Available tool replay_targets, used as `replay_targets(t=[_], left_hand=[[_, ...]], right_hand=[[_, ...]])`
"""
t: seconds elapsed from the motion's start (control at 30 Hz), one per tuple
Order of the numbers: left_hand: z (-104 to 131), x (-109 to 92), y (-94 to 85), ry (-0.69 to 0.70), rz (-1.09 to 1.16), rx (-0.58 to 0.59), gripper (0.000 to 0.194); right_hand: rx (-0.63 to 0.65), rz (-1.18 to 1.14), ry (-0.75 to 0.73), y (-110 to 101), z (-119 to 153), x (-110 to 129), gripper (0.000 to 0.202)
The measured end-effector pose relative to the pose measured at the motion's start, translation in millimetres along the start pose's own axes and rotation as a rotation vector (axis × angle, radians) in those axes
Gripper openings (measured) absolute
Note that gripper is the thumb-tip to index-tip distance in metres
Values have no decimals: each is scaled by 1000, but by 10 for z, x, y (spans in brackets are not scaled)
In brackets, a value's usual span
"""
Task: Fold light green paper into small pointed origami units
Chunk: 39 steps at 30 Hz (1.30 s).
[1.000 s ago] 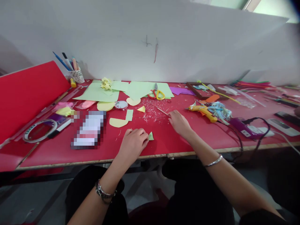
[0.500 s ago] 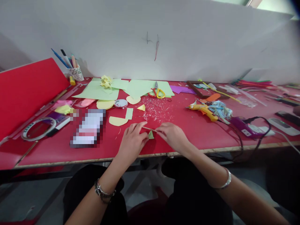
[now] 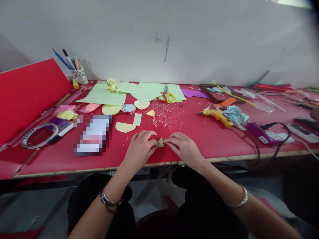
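My left hand [image 3: 142, 146] is closed, thumb and fingers pinching the left side of a small folded green paper piece [image 3: 160, 143] near the table's front edge. From the other side my right hand [image 3: 183, 146] pinches a thin stick [image 3: 164, 142], whose visible end meets the paper. The rest of the stick is hidden by my fingers and the paper. Beyond my hands are a small yellow paper wedge [image 3: 151, 113], a cream paper cutout [image 3: 126, 127] and a pale green strip [image 3: 137, 119].
A blurred-out phone [image 3: 93, 134] lies at left. Red-and-yellow scissors [image 3: 166, 95] rest on green paper sheets [image 3: 148, 92] by the wall, with white scraps [image 3: 168, 116] in front. To the right are a yellow glue gun [image 3: 216, 116], its cord and a purple box [image 3: 261, 133].
The stick has come down from above the green paper piece to lie against it. My right hand has shifted slightly, and the left fingers have drawn back from the stick's upper end.
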<state>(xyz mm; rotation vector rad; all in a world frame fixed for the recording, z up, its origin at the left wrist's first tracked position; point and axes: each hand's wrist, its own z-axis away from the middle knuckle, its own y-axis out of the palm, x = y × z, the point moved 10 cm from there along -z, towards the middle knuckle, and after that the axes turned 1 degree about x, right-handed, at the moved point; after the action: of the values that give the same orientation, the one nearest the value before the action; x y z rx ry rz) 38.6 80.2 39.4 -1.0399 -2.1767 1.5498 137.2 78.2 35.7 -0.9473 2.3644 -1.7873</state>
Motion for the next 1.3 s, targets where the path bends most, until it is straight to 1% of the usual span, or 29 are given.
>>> replay_targets(t=[0.07,0.2,0.27,0.33,0.43,0.53,0.63,0.73,0.83,0.9,1.0,1.2,1.3], left_hand=[[3,-13,-6,5,-18,-3,12],[3,-30,-13,1,-50,0,13],[3,-30,-18,-3,-51,-3,12],[5,-31,-18,2,-39,-9,13],[8,-23,-6,25,-12,-22,13],[11,-6,38,53,53,-11,12],[14,2,55,69,114,-8,13],[15,-8,59,64,83,5,15],[8,8,73,25,38,34,16],[0,15,83,11,25,48,13],[-10,-14,94,35,-2,67,10],[-23,-49,72,44,-95,84,18],[-29,-60,83,61,-88,82,19]], right_hand=[[-8,16,-38,-20,12,81,21],[-133,163,-104,-224,44,227,24],[-139,225,-127,-255,48,263,25],[-63,171,-135,-173,40,248,24],[38,37,-103,-7,35,173,21],[59,8,-76,77,27,138,20],[90,39,-84,124,13,175,19],[99,79,-112,132,1,232,21],[113,109,-142,138,-5,273,21],[143,135,-159,157,-9,287,20],[170,147,-177,164,-17,291,20],[144,33,-230,133,20,288,23],[106,-99,-191,120,15,234,21]])
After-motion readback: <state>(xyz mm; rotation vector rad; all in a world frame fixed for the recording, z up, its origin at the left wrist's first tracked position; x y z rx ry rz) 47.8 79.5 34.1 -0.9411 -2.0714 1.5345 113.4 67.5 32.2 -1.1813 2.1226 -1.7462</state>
